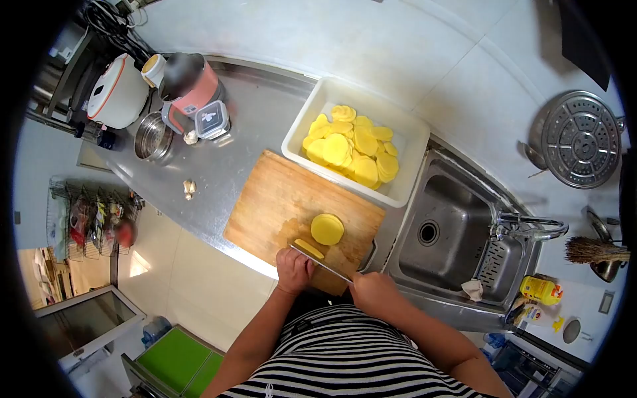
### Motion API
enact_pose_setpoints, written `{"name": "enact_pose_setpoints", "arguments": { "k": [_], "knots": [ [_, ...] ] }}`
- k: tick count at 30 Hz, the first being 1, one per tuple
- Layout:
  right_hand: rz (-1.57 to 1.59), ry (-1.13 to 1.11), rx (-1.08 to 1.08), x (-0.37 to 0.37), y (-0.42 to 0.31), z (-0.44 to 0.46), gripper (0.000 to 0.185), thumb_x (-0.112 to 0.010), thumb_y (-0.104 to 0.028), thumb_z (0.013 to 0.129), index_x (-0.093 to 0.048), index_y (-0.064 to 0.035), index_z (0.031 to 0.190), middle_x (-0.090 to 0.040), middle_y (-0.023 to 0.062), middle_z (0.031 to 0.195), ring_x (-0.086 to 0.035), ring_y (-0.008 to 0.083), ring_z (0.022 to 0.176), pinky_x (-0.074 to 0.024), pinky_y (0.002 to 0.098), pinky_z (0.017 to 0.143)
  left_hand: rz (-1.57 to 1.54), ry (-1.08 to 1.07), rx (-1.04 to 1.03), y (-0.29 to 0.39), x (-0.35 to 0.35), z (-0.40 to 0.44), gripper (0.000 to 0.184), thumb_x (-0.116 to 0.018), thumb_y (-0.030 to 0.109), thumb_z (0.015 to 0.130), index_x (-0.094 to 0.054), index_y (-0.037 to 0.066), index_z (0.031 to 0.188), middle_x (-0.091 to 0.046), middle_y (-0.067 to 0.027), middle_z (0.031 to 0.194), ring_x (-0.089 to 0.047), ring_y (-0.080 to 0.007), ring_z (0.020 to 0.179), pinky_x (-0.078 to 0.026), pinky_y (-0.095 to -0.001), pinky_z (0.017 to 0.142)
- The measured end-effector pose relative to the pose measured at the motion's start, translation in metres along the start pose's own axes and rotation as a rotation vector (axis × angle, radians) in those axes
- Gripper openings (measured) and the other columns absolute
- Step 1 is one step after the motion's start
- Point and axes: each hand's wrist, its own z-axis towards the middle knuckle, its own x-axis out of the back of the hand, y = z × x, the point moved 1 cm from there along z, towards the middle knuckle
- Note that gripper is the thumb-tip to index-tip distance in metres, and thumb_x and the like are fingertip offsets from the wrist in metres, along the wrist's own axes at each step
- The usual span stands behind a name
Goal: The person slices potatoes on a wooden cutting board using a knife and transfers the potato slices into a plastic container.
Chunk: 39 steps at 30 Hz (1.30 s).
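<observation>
A wooden cutting board (pixel 265 199) lies at the counter's front edge. My right hand (pixel 373 292) is closed around the handle of a knife (pixel 328 266), whose blade slants across the near part of the board. My left hand (pixel 293 268) is at the blade's far end, fingers bent over a yellow potato piece that they mostly cover. Just beyond the blade shows a cut potato piece (pixel 310 249). A round stack of potato slices (pixel 327 229) rests farther up the board. Behind it, a white plastic tub (pixel 303 127) holds many potato slices (pixel 365 140).
On the right is a steel sink (pixel 451 199) with a faucet (pixel 531 225). To the left stand a metal bowl (pixel 153 136), a pink pitcher-like appliance (pixel 192 86), a lidded container (pixel 212 120) and a white rice cooker (pixel 119 93). Garlic (pixel 189 190) lies on the counter.
</observation>
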Motion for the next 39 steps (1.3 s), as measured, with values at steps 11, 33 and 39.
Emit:
{"name": "enact_pose_setpoints", "arguments": {
  "k": [11,33,39],
  "knots": [
    [0.038,-0.052,-0.002,0.004,-0.017,0.027,0.022,-0.053,-0.017,0.081,-0.064,0.0021,0.077,-0.063,0.024,0.071,-0.064,0.0399,0.071,-0.0509,0.048,0.065,-0.014,0.005,-0.003,0.0,-0.001,0.001,0.029,-0.066,0.01,0.071,-0.051,0.01,0.096,-0.051,-0.0094,0.099,-0.051,-0.0296,0.093,-0.041,-0.044,0.08],
    [0.05,0.04,0.009,-0.022,-0.014,0.057,0.02,-0.055,-0.016,0.077,-0.067,-0.0006,0.079,-0.064,0.0239,0.077,-0.064,0.0392,0.075,-0.0515,0.0474,0.068,0.004,-0.024,0.023,0.003,0.003,0.006,0.03,-0.067,0.008,0.067,-0.052,0.011,0.092,-0.052,-0.0088,0.099,-0.051,-0.0293,0.092,-0.041,-0.0431,0.079],
    [0.081,0.014,-0.041,-0.024,-0.002,0.045,0.02,-0.054,-0.015,0.076,-0.066,0.0001,0.075,-0.063,0.0252,0.075,-0.064,0.0403,0.073,-0.0512,0.0477,0.066,-0.013,0.002,0.015,0.004,0.001,0.005,0.029,-0.066,0.007,0.067,-0.052,0.011,0.093,-0.052,-0.0082,0.098,-0.051,-0.0287,0.093,-0.041,-0.0433,0.081]
  ]
}}
